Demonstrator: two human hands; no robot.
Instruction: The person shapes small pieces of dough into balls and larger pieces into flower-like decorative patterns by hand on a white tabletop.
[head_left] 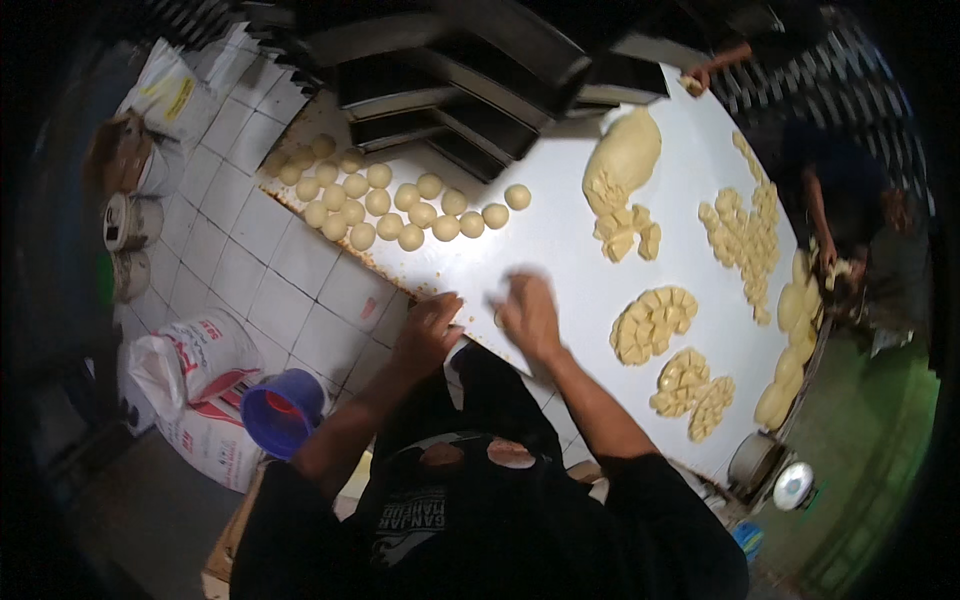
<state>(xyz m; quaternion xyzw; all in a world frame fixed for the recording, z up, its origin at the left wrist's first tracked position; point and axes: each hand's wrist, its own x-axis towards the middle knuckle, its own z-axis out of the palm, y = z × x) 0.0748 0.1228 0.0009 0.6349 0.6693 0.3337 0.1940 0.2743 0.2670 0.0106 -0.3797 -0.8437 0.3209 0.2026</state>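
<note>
My left hand (pixel 430 322) is at the near edge of the white table (pixel 560 240), its fingers loosely bent and apart. I see no object in it. Close by on the right, my right hand (pixel 528 312) is over the tabletop, its fingers smeared by motion. A bit of yellowish dough seems to show beside its fingers, though the blur hides whether they grip it. Beyond my hands, several round dough balls (pixel 422 214) lie in loose rows toward the table's left corner. Cut dough pieces (pixel 652 322) are clustered to the right of my right hand.
Dark metal pans (pixel 440 90) are stacked at the far side. A large dough mass (pixel 628 150) lies beyond more cut pieces. Long dough rolls (pixel 790 345) line the right edge, where other people's hands work. A blue bucket (pixel 283 412) and sacks (pixel 205 350) stand lower left.
</note>
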